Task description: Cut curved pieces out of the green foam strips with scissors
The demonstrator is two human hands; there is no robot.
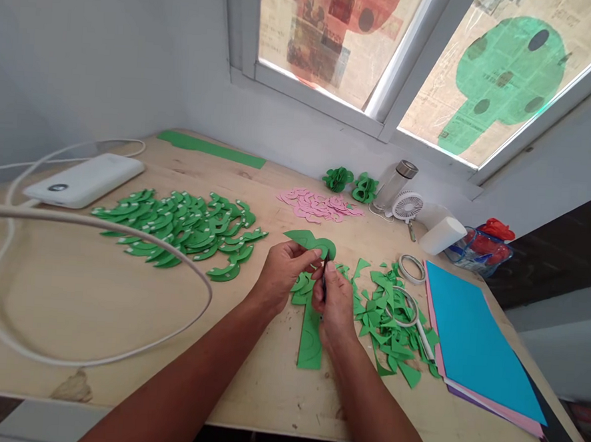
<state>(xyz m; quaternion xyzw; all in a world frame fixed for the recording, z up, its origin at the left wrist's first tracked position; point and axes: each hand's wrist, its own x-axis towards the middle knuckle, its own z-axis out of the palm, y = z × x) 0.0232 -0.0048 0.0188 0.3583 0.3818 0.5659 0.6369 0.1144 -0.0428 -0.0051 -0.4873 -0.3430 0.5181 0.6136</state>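
Note:
My left hand (283, 271) pinches a piece of green paper (303, 237) with a curved outline, above the middle of the table. My right hand (338, 303) is closed around small dark scissors (325, 283), whose blades meet the paper's lower right edge. Under my hands lies a green paper strip (310, 345) with faint curved lines on it. Green paper scraps (392, 350) are heaped to the right of my right hand. Many curved green cutouts (175, 224) with whitish ends are piled to the left.
White cable (111, 362) loops from a power bank (85, 180) at left. Pink cutouts (319, 206), green paper flowers (337, 178), a bottle (395, 185) and a small fan (407, 206) stand behind. Right: magnifying glass (424, 339), tape roll (413, 269), blue sheets (483, 339).

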